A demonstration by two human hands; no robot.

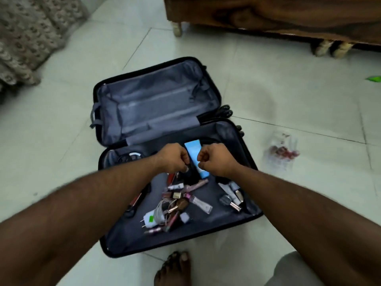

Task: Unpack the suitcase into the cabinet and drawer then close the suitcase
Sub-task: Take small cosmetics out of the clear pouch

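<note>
A black suitcase point(97, 93) with grey lining lies open flat on the tiled floor. Its far half is empty. The near half holds several small cosmetics point(185, 195), a light blue tube point(193, 153), a white charger point(149, 220) with its cable, and more tubes at the right point(233, 195). My left hand point(173, 159) and my right hand point(216, 159) hover over the near half, close together on either side of the blue tube. The fingers of both are curled, and I see nothing held in either.
A wooden cabinet point(268, 15) on small feet stands at the far right. A clear pouch point(282, 151) with red items lies on the floor right of the suitcase. A patterned fabric point(26, 38) hangs at the far left. My bare foot point(175, 267) is beside the suitcase's near edge.
</note>
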